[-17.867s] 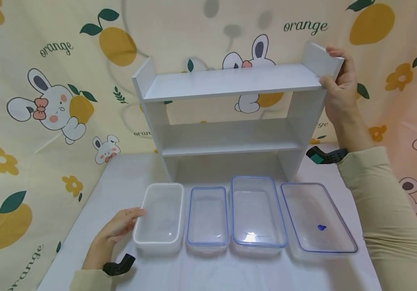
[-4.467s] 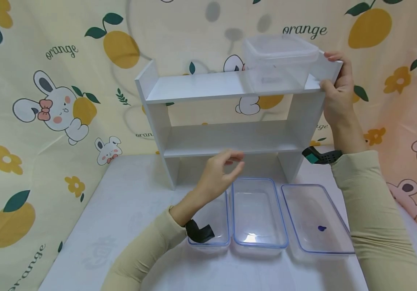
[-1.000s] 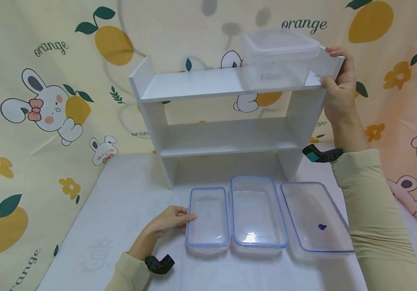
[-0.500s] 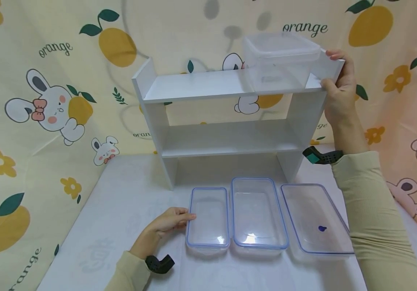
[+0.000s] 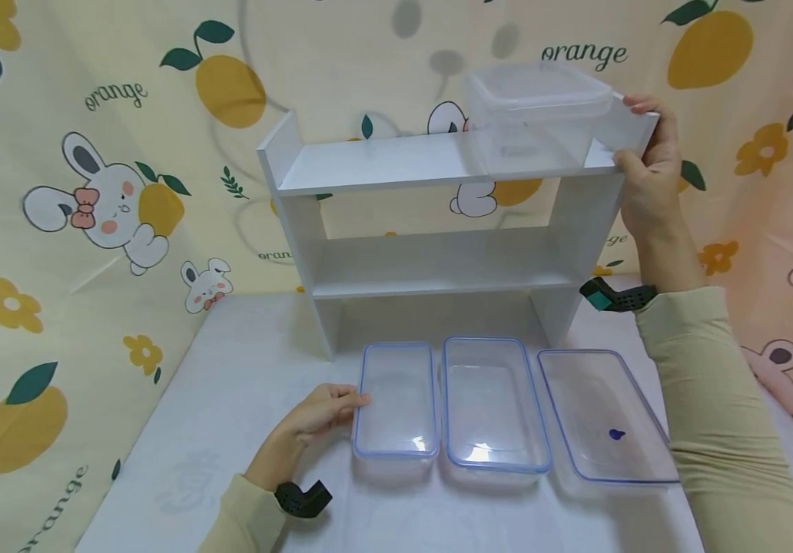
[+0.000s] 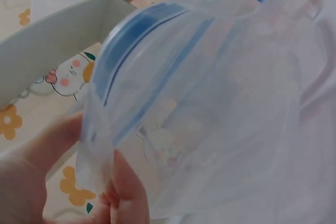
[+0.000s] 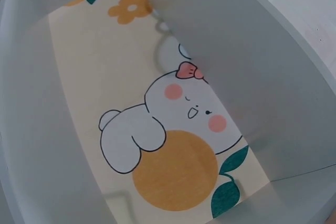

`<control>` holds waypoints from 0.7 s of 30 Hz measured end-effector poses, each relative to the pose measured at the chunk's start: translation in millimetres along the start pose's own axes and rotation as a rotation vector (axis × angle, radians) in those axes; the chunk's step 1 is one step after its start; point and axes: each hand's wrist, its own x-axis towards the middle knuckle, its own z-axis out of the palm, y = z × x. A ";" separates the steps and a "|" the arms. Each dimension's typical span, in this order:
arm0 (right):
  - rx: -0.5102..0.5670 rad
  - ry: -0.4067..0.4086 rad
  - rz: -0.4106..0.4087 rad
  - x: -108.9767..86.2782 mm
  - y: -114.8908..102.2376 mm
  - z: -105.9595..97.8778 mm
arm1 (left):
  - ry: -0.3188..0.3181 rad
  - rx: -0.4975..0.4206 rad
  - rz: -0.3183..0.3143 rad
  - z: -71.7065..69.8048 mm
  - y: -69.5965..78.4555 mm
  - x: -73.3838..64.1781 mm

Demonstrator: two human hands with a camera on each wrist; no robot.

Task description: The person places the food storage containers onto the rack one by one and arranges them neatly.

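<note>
My left hand [image 5: 323,412] pinches the left edge of the smallest blue-rimmed clear food container [image 5: 396,407], thumb over the rim. In the left wrist view, thumb and fingers grip the side of this container [image 6: 226,108], which fills much of the frame. My right hand [image 5: 651,169] holds the upper right side panel of a white shelf unit [image 5: 431,265]. A frosted lidded container [image 5: 538,115] stands at the right end of its top board. Only a sliver of the right hand shows in the right wrist view, which looks through the shelf unit [image 7: 273,72].
Right of the held container stand a larger blue-rimmed container [image 5: 493,407] and a wide one with a dark blue mark on its lid [image 5: 604,407]. All are in front of the shelf on a white-covered table [image 5: 182,461]. A printed fabric backdrop [image 5: 127,307] hangs behind.
Earlier the frosted container went from the table's left to the top board, and the left hand moved to the smallest blue-rimmed one. In the last half second that container has risen slightly.
</note>
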 end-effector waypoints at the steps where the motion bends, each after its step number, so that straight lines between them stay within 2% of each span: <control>1: 0.001 0.001 0.000 0.3 0.0 0.1 | 0.006 -0.006 0.003 0.2 1.5 -0.5; 11: 0.005 0.001 -0.013 0.2 0.7 1.4 | 0.077 -0.029 0.018 1.6 15.7 -6.4; 21: 0.019 -0.002 -0.017 -0.6 0.5 1.3 | 0.084 -0.044 0.049 -1.2 25.9 -10.7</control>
